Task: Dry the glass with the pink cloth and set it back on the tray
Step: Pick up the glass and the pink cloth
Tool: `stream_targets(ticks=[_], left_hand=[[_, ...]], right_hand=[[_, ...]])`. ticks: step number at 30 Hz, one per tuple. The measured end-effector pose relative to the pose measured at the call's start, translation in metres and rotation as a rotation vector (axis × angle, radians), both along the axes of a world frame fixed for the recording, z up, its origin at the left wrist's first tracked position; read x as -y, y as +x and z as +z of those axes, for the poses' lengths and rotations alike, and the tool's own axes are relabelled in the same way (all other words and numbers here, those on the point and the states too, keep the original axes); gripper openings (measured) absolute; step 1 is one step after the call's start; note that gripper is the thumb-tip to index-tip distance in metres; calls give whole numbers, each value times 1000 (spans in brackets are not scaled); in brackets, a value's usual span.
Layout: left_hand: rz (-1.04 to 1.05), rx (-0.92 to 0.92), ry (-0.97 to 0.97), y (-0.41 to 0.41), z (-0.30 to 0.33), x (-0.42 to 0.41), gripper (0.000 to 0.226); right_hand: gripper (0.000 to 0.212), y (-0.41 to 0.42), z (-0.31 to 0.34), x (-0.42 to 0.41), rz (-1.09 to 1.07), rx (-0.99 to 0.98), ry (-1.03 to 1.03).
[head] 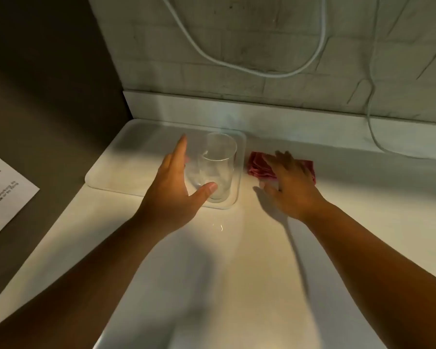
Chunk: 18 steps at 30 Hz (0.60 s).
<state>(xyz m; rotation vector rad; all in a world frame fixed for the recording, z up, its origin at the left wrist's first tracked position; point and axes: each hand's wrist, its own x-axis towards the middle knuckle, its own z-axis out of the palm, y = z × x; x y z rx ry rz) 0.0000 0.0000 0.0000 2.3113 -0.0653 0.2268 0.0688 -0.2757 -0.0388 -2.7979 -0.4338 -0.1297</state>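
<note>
A clear drinking glass [218, 165] stands upright at the right end of a white tray [126, 172] on the counter. My left hand [176, 187] is spread open around the glass's left side, thumb in front of its base, fingers not closed on it. A folded pink cloth [258, 166] lies on the counter just right of the tray. My right hand [290, 182] rests flat over the cloth with fingers apart, covering its middle.
A white cable [249, 69] loops down the tiled wall behind the counter, and a second cable [374, 137] trails onto the counter at the right. A printed sheet of paper [3, 195] lies off the counter's left edge.
</note>
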Motion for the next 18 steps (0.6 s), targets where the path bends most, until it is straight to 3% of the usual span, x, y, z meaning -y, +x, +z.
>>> stream_targets(ticks=[6, 12, 18], left_hand=[[11, -128, -203, 13, -30, 12, 106], [4, -91, -354, 27, -43, 21, 86], [13, -62, -412, 29, -44, 22, 88]], right_hand=[[63, -10, -25, 1, -96, -9, -168], [57, -13, -16, -3, -208, 89, -196], [39, -31, -14, -14, -252, 160, -244]])
